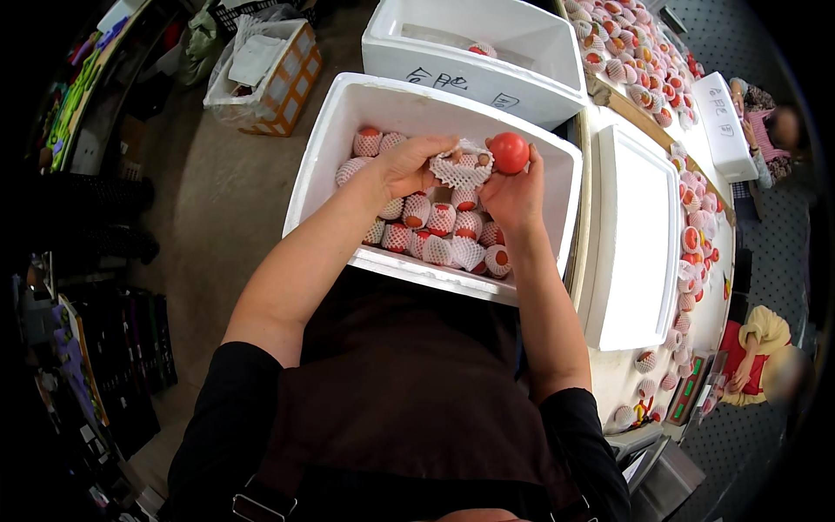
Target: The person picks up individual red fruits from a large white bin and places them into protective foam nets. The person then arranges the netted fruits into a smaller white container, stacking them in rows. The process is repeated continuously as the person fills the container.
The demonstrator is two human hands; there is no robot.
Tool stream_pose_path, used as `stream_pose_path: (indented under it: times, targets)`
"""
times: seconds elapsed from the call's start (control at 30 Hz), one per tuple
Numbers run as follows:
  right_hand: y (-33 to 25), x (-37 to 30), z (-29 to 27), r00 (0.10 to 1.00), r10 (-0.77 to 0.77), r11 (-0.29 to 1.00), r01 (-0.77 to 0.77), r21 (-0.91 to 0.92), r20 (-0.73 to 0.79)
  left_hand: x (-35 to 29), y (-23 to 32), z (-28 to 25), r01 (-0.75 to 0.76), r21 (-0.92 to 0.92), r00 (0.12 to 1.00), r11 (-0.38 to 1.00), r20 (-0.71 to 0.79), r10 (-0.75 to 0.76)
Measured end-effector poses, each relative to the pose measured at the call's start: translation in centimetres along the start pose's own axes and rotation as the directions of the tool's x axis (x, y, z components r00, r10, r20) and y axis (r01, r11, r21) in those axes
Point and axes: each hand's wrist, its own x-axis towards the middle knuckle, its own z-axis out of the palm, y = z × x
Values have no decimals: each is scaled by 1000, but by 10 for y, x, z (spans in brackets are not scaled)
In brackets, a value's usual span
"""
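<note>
A smooth, bare red tomato [510, 153] sits in the fingers of my right hand [515, 198]. Just left of it, my left hand [407, 167] grips a white foam net sleeve [463, 170], its mouth stretched wide. Fingertips show in the sleeve's opening. Both hands are over a white foam box [417, 106]. Inside it, several tomatoes in white foam nets [441, 219] lie in rows, partly hidden under my hands and forearms.
Beyond the box stands a second foam box [487, 91] with a netted tomato in it. On the right, a table carries a white foam lid [642, 235], many netted tomatoes [626, 43] and a scale [687, 389]. Two people are across it. An orange-and-white carton [287, 78] stands on the floor.
</note>
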Motion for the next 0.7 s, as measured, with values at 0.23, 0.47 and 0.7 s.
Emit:
stream_pose_path:
  times: [0.23, 0.47, 0.7]
  targets:
    - [4, 7, -10, 993, -44, 983, 23, -182, -111, 11, -7, -16, -98, -244, 941, 965, 293, 170]
    - [26, 2, 15, 786, -592, 377, 465, -801, 178, 9, -2, -11, 14, 172, 994, 985, -114, 6]
    - [32, -1, 20, 788, -534, 140, 442, -886, 308, 1, -2, -6, -90, 92, 978, 992, 195, 70]
